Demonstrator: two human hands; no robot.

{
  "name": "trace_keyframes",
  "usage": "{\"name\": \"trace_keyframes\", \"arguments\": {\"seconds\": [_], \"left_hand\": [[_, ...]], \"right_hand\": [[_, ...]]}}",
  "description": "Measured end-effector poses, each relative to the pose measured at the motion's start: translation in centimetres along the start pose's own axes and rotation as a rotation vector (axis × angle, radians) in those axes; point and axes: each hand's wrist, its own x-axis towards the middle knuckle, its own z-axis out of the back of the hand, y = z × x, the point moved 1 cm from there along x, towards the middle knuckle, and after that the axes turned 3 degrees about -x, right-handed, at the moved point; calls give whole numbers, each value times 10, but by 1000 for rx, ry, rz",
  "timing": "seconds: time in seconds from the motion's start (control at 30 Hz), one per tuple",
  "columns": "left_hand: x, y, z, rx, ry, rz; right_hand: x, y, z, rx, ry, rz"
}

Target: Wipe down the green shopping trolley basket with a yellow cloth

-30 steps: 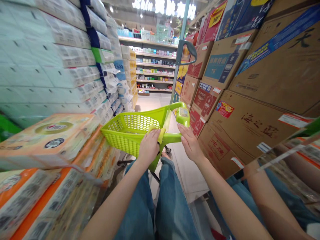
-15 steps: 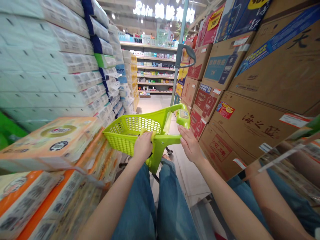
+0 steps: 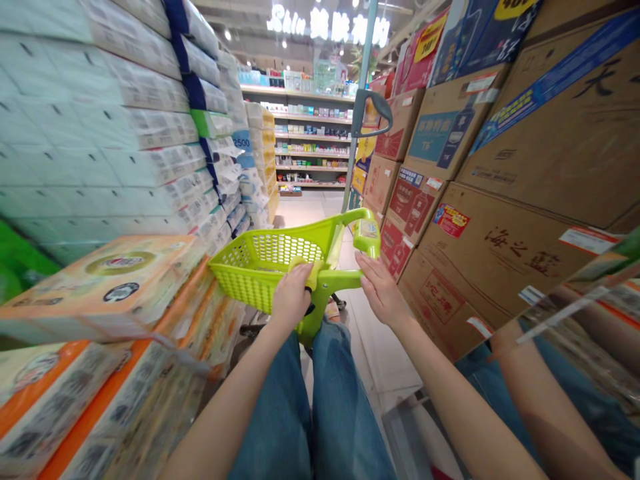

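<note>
A lime-green plastic shopping cart (image 3: 250,277) with a perforated basket stands in front of my knees, its loop handle (image 3: 367,233) toward me on the right. Over the near corner of the handle lies my right hand (image 3: 383,293), back up, fingers together across the bar, holding it. My left hand (image 3: 290,297) is closed on a yellow cloth (image 3: 315,270), pressed against the cart where the basket meets the handle post. A dark band or object shows beside the left fingers; I cannot make out which. The basket's floor is partly hidden by the hand and cloth.
Stacked tissue packs (image 3: 115,127) rise on the left, with orange packs (image 3: 105,267) lower down beside the cart. Cardboard cartons (image 3: 495,247) wall the right side. A grey pole (image 3: 367,53) with a handle stands ahead. Shelves (image 3: 313,140) stand at the aisle's end.
My left hand has moved slightly right with the yellow cloth, along the cart's edge. My legs have shifted a little. The right hand stays on the handle.
</note>
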Motion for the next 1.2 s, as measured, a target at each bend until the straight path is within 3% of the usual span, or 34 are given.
{"name": "trace_keyframes", "arguments": {"seconds": [0.2,0.33,0.43,0.53,0.7,0.83,0.9,1.0,1.1,1.2], "left_hand": [[-1,55,9,168,16,196],[7,55,13,202,16,236],[16,31,9,225,25,255],[24,-10,4,215,58,214],[26,-91,-8,68,74,-55],[23,-116,-15,-20,24,-150],[21,-109,-14,-38,27,-155],[20,-80,-12,-29,35,-123],[17,-33,-9,20,36,-33],[14,19,-5,120,47,145]], "right_hand": [[2,3,-2,-4,-22,3],[4,1,-2,-2,-37,-17],[3,-1,0,-3,-38,-31],[1,-4,3,-5,-36,-43],[-3,-11,5,-18,-16,-48],[-4,-15,6,-16,-12,-39],[-3,-16,7,-16,-2,-33],[-1,-14,8,-17,15,-28],[0,-12,8,-25,15,-30],[0,-10,8,-29,11,-28]]}}
